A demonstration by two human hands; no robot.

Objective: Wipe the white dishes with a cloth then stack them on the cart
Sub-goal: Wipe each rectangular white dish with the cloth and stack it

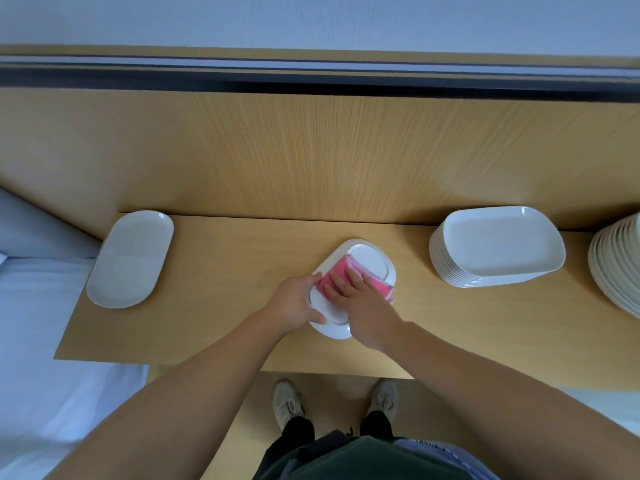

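Note:
A white oblong dish (372, 263) lies upside down on the wooden tabletop (242, 265) in front of me. My left hand (298, 301) grips its left edge, thumb at the near rim and fingers at the far side. A pink cloth (341, 270) lies on the dish's underside, and my right hand (360, 303) presses on it with straight fingers. A single white dish (130, 259) lies at the table's left end. A tall stack of the same white dishes (497, 249) stands to the right.
A second stack of round pale plates (618, 268) sits at the far right edge. A wooden wall panel rises behind the table. A bed with white sheets (38, 306) borders the table on the left. My shoes show under the table's front edge.

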